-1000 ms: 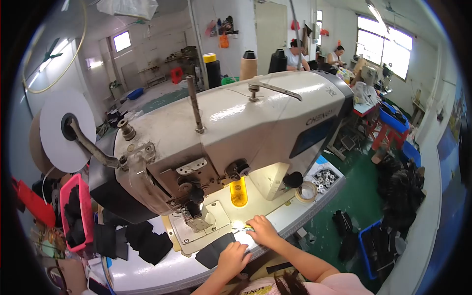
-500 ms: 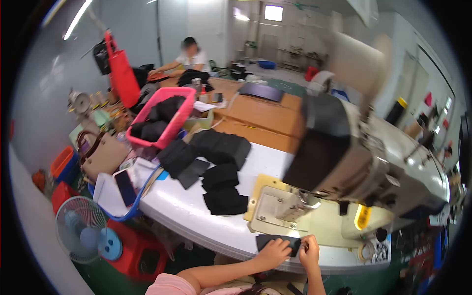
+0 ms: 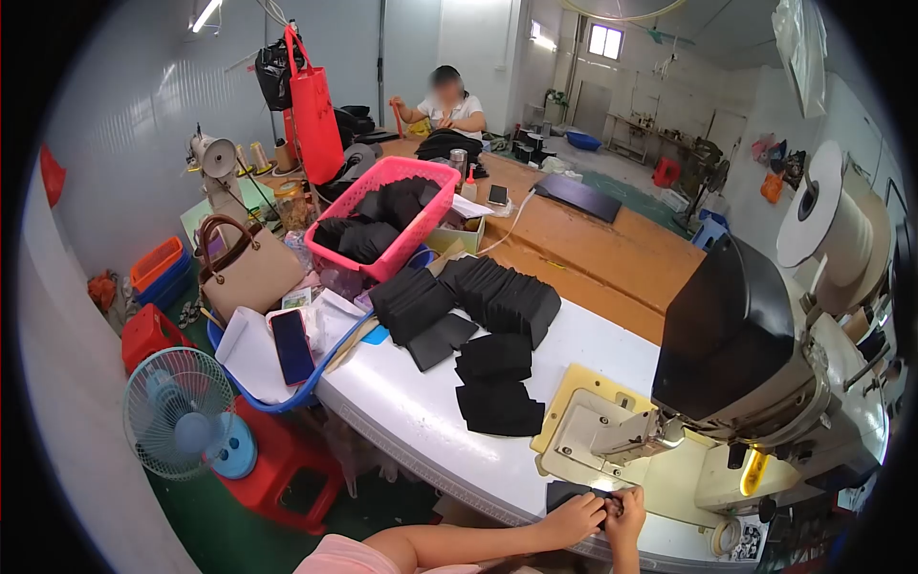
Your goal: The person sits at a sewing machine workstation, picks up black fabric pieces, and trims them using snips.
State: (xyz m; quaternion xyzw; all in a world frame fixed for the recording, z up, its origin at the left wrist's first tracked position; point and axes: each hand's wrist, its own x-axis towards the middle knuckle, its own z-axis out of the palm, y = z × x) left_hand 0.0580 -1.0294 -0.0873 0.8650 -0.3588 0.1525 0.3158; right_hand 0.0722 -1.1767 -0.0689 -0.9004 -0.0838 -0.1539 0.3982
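Just in front of the sewing machine (image 3: 755, 335), a small black fabric piece (image 3: 566, 492) lies at the front edge of the white table. My left hand (image 3: 571, 521) grips its near right part with bent fingers. Close beside it, my right hand (image 3: 626, 517) pinches the right end, and the fingertips of both hands nearly meet. The machine's presser foot and plate (image 3: 612, 432) are just beyond the piece. To the left lie black fabric pieces (image 3: 499, 408) and thick black stacks (image 3: 502, 295) of similar pieces.
A pink basket (image 3: 435, 225) holds black pieces. At left are a blue tray (image 3: 277, 407) with a phone (image 3: 292, 346), a beige handbag (image 3: 251, 271), a fan (image 3: 179, 413) and a red stool (image 3: 277, 459). A tape roll (image 3: 725, 538) lies right. A person (image 3: 454, 107) sits across the wooden table.
The view has swung, shifting the scene rightward. My left hand has slid along the black fabric piece from its middle to close beside my right hand. The person opposite has raised one hand.
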